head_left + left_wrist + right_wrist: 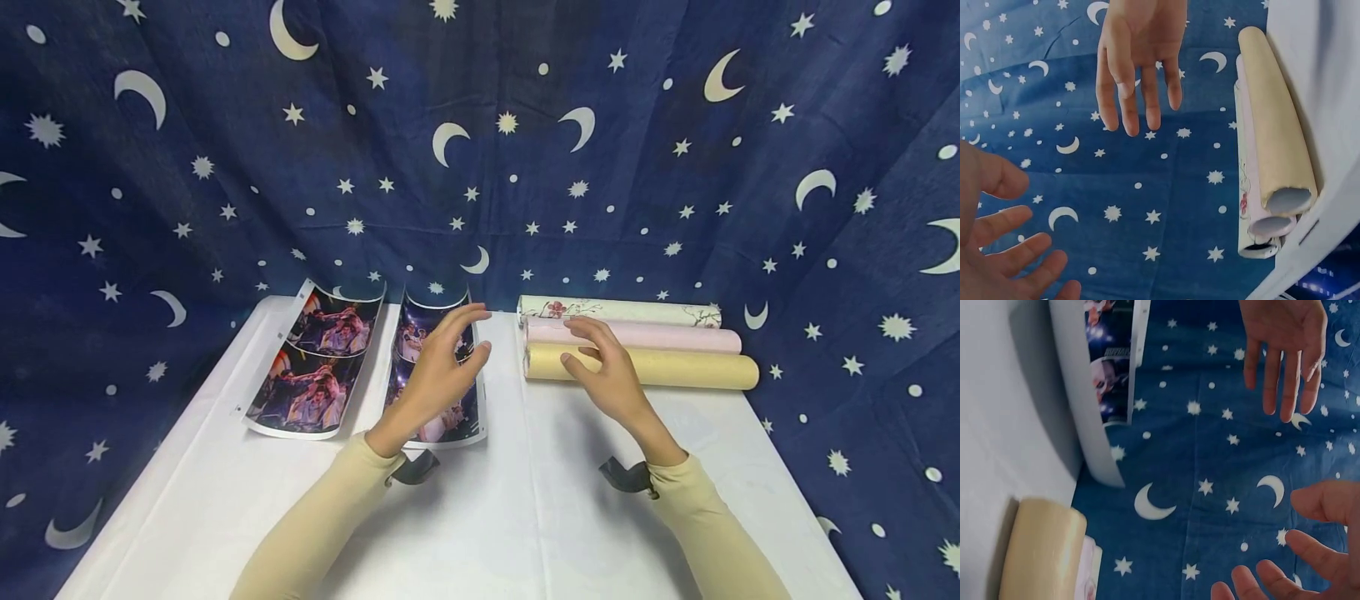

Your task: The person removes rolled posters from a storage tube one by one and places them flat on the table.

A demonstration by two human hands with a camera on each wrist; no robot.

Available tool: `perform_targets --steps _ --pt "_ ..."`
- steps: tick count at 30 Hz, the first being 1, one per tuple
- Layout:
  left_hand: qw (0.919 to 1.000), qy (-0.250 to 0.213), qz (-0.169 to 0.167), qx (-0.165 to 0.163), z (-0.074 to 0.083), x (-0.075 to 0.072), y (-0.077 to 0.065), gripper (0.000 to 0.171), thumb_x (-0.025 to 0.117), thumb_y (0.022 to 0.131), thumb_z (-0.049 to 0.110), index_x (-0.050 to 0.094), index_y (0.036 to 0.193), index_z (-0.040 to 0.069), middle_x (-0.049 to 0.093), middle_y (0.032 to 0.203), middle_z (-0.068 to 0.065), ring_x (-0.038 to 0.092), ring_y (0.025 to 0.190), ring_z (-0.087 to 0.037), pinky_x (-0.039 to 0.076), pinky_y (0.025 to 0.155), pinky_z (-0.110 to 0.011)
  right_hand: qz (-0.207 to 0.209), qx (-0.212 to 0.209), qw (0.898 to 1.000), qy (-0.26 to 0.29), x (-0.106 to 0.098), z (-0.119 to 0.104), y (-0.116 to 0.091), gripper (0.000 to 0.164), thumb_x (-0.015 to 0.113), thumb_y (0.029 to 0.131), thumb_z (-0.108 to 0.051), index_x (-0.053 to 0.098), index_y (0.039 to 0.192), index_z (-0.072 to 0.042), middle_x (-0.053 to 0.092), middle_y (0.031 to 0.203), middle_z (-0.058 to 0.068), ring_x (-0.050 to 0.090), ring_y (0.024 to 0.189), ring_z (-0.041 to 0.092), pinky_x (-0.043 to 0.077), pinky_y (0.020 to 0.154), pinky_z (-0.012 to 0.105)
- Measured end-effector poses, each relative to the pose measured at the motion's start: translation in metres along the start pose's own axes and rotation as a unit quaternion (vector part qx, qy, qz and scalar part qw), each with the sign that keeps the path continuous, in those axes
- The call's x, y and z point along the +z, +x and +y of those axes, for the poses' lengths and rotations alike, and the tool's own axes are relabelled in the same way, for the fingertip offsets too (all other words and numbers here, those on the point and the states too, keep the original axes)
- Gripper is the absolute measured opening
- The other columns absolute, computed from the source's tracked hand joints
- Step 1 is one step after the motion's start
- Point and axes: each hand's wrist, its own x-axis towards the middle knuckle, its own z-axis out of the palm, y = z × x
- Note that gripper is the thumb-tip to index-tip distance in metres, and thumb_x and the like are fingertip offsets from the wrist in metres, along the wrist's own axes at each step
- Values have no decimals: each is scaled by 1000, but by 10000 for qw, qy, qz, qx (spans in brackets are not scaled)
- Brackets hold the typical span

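Both hands hover over the white table, palms turned toward each other, holding nothing. My left hand (pixel 442 362), fingers relaxed, overlaps the right-hand photo print (pixel 420 425) in the head view. My right hand (pixel 611 375) hangs near the front of three paper rolls, its fingers loosely bent and apart. The nearest is a yellow roll (pixel 690 368); behind it lie a pink roll (pixel 675 336) and a white roll with a printed blossom branch (pixel 630 310). In the left wrist view the yellow roll (pixel 1279 112) shows a hollow end.
Left of that print lies another curled photo print (pixel 315 367) showing performers. A white cloth covers the table (pixel 502 533). Behind and at both sides hangs a dark blue curtain (pixel 480 192) with moons and stars.
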Motion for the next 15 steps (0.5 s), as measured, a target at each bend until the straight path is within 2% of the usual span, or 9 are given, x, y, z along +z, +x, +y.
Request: perform_targets --steps 3,7,11,15 --pt "9999 -81 48 -92 1 7 10 39 59 92 14 58 131 10 54 143 -4 46 138 -24 37 114 -46 38 59 9998 -170 -8 6 4 47 66 92 -6 53 136 -3 46 146 14 48 131 36 44 106 54" --pt "9988 -293 35 -385 -2 16 25 38 58 94 14 58 132 11 56 141 -5 49 135 -23 40 113 -43 70 175 9990 -411 -19 15 13 47 66 92 -9 53 137 -4 47 144 15 49 130 38 44 105 55" --pt "9941 -657 -97 -859 -9 26 41 40 57 95 15 56 135 12 56 140 -5 50 134 -22 41 112 -40 66 322 9976 -602 -29 26 25 46 65 92 -9 53 137 -4 48 143 18 50 130 39 45 104 56" --pt "9857 -935 -191 -1392 -17 36 56 42 56 96 18 52 138 14 54 143 -5 48 136 -21 39 114 -40 -27 512 9950 -858 -37 37 38 47 64 93 -12 51 138 -5 48 142 20 50 130 40 44 104 57"
